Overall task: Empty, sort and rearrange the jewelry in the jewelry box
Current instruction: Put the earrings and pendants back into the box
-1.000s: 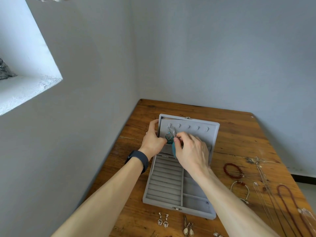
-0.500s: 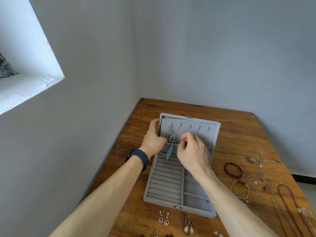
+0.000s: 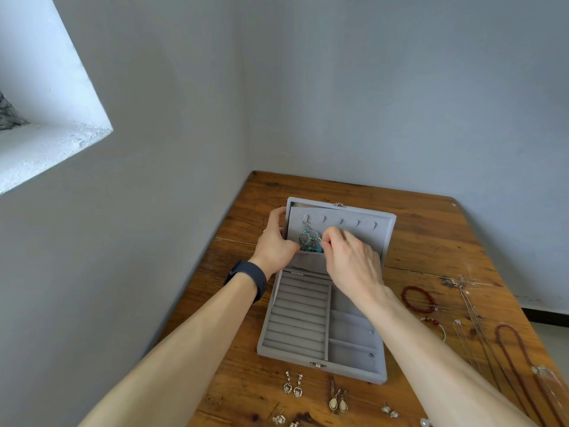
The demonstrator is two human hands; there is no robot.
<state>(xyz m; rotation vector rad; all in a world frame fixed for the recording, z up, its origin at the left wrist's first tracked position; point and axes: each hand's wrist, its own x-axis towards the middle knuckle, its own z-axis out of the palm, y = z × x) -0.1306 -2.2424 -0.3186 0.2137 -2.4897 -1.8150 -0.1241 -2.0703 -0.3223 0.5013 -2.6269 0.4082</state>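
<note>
A grey velvet jewelry box (image 3: pixel 354 369) lies open on the wooden table (image 3: pixel 425 241), its lid (image 3: pixel 363 229) standing up with a row of hooks. A silver and turquoise dangle earring (image 3: pixel 309 240) hangs from the leftmost hook, its lower end at the lid's pocket. My left hand (image 3: pixel 274 245) grips the lid's left edge, thumb at the pocket. My right hand (image 3: pixel 348 260) pinches the earring's lower part with curled fingers. The tray's ring rows and compartments look bare.
Pairs of earrings (image 3: pixel 293 387) lie in front of the box. At the right lie a red bead bracelet (image 3: pixel 419 298), a thin bangle (image 3: pixel 437 326), thin chains (image 3: pixel 474 322) and a reddish-brown necklace (image 3: pixel 517 352). Walls close in left and behind.
The earring's blue feather hung loose below the hook half a second ago; now my right hand has moved left onto it and holds it at the pocket. My left hand stays on the lid.
</note>
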